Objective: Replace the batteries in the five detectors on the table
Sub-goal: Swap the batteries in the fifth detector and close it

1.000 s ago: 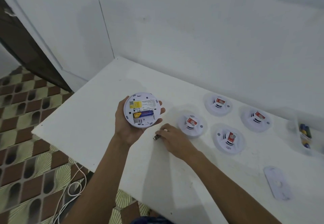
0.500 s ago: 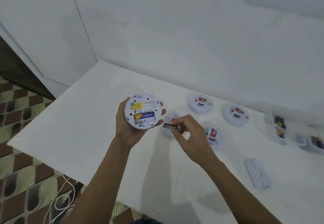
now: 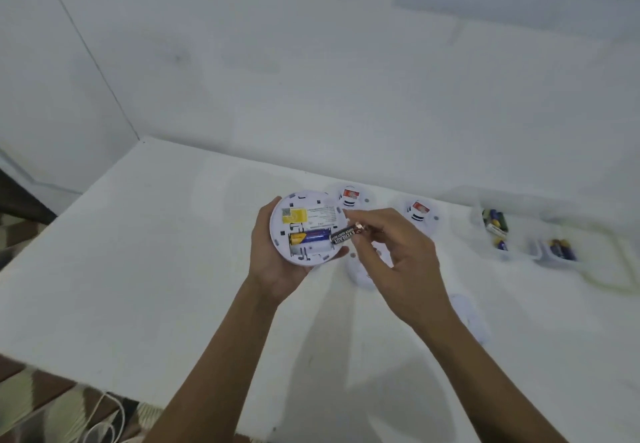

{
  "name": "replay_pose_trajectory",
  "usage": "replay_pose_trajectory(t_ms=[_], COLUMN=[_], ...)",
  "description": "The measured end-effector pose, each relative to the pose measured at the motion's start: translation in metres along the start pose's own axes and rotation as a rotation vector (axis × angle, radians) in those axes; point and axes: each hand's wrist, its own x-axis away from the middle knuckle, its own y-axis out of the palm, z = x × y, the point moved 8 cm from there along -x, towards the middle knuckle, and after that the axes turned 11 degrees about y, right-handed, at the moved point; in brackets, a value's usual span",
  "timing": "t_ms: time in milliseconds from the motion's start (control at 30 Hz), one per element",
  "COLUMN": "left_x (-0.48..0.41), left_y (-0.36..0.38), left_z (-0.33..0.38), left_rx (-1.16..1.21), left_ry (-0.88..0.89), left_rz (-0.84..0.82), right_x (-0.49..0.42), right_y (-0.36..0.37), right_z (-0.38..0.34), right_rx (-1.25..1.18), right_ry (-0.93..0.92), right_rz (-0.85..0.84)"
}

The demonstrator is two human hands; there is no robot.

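The right hand (image 3: pixel 398 255) has carried the black battery (image 3: pixel 344 236) the short way in from beside the open detector (image 3: pixel 304 228), so that the battery's near end now overlaps the detector's right rim, at the end of the battery bay. The left hand (image 3: pixel 277 266) has kept the unit raised above the table (image 3: pixel 138 252) over the same half second.

The left hand cups the round white detector from beneath, back side up, with its thumb on the left rim and its fingertips curled at the lower right edge. A yellow label sits above the bay, where a blue-and-yellow battery (image 3: pixel 310 236) lies in the upper slot. The lower slot shows bare white plastic. The right hand pinches the black battery between thumb and fingertips, tilted, its copper-coloured end up toward the fingers.

Three more detectors lie on the table. One detector (image 3: pixel 349 196) is just behind the held unit, a second detector (image 3: pixel 419 212) lies further right, and a third detector (image 3: pixel 360 274) is largely hidden under the right hand. A flat white cover plate (image 3: pixel 471 318) lies beside the right forearm. At the table's far right, two clear tubs (image 3: pixel 495 224) (image 3: pixel 561 250) hold loose batteries. The picture is blurred there, and their count cannot be told.
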Motion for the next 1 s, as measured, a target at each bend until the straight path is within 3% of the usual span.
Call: replay_pose_trajectory(t_ms=[167,367,600,1000], left_x=[0.002,0.000,-0.005,-0.007], left_y=[0.028,0.045,0.032,0.036], left_z=[-0.018,-0.032,-0.040,-0.044], left_rx=[0.001,-0.014,-0.045,-0.099], left_ry=[-0.055,-0.048,0.029,0.060], left_rz=[0.018,-0.007,0.121,0.147], right_x=[0.007,0.015,0.024,0.032], right_y=[-0.014,-0.025,-0.031,-0.027], right_z=[0.004,0.005,0.012,0.018], right_rx=[-0.087,-0.053,0.179,0.163], right_ry=[0.107,0.096,0.046,0.045], right_rz=[0.057,0.140,0.270,0.373])
